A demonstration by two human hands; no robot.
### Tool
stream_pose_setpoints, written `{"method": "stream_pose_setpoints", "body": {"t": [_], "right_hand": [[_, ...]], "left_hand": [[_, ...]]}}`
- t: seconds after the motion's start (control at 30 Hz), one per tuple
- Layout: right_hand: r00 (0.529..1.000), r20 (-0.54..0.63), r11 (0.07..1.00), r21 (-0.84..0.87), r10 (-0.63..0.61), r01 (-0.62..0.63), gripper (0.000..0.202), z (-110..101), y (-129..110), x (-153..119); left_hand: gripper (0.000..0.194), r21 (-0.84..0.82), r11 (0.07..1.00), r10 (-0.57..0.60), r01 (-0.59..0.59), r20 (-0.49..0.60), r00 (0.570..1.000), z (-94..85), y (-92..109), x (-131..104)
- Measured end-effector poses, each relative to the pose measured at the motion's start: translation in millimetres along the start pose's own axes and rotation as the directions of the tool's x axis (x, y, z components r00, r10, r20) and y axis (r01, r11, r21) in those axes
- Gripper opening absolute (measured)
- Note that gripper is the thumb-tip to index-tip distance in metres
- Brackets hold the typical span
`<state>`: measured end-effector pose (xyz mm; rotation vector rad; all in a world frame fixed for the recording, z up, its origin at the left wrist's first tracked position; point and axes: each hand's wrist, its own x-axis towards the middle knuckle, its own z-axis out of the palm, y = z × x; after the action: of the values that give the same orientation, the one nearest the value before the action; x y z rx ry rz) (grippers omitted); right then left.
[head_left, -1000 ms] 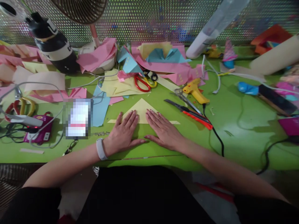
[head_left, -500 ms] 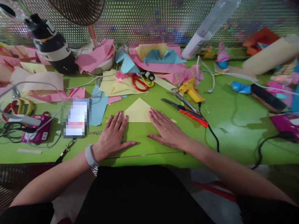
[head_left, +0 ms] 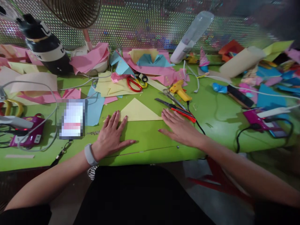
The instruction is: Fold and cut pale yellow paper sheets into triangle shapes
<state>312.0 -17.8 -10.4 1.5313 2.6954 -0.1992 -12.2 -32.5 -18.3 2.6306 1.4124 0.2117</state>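
"Two bare hands are seen; how are the fingers held?"

"Straight, and laid palm down. On the left hand point(head_left: 110, 136) the fingers are spread a little and the thumb is stretched well out; on the right hand point(head_left: 180, 128) the fingers are set closer together, with the thumb likewise held apart. Nothing is gripped by either."

"And what is touched?"

"A pale yellow paper triangle point(head_left: 137, 112), laid flat on the green table point(head_left: 145, 137) with its peak turned away from the person. Its left end is hidden under the left fingertips; its right corner is met by the right fingertips, though whether it is pressed cannot be told. On the left wrist a gray band point(head_left: 90, 154) is worn."

"What is found just beyond?"

"Beside the right hand, a red-and-black utility knife point(head_left: 184, 115) is laid aslant, with a yellow hot glue gun point(head_left: 181, 91) behind it. Past the peak, red-handled scissors point(head_left: 136, 90) are rested by loose yellow sheets point(head_left: 106, 85). To the left, a blue sheet point(head_left: 95, 110) is placed next to a smartphone point(head_left: 72, 118) whose screen is pixelated."

"And farthest out?"

"At the left, a magenta power strip point(head_left: 28, 134) is set, with a black bottle point(head_left: 48, 51) farther back. At the right, a beige cardboard tube point(head_left: 243, 62) is laid near paper pieces."
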Motion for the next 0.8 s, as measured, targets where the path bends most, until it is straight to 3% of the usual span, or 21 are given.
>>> {"method": "stream_pose_setpoints", "body": {"t": [0.1, 0.13, 0.23, 0.3, 0.4, 0.47, 0.8], "right_hand": [[0.988, -0.146, 0.997, 0.050, 0.058, -0.051, 0.068, -39, -21, 29], [0.987, -0.133, 0.992, 0.099, 0.089, -0.076, 0.056, -50, -30, 43], [0.976, 0.210, 0.916, 0.376, 0.064, -0.141, 0.041, -65, -57, 91], [0.864, 0.504, 0.792, 0.530, -0.005, -0.304, 0.038, -62, -68, 119], [0.733, 0.672, 0.696, 0.575, -0.102, -0.430, 0.037, -47, -70, 143], [0.707, 0.695, 0.673, 0.585, -0.128, -0.453, 0.036, -39, -66, 146], [0.702, 0.704, 0.673, 0.573, -0.111, -0.468, 0.050, -28, -42, 140]], "left_hand": [[0.103, -0.011, 1.000, 0.004, -0.004, -0.020, 1.000, 1.5, -1, -1], [0.103, -0.014, 1.000, 0.007, -0.007, -0.024, 1.000, 2.1, -1, -1], [0.101, -0.016, 1.000, 0.020, -0.021, -0.042, 0.999, 4.3, -3, -2], [0.101, -0.013, 1.000, 0.025, -0.025, -0.053, 0.998, 5.8, -4, -2], [0.104, -0.006, 1.000, 0.017, -0.017, -0.050, 0.999, 7.3, -4, -1], [0.104, -0.004, 1.000, 0.013, -0.013, -0.046, 0.999, 7.5, -4, -1], [0.104, 0.027, 0.999, 0.033, -0.032, -0.060, 0.998, 5.0, -6, 1]]}}
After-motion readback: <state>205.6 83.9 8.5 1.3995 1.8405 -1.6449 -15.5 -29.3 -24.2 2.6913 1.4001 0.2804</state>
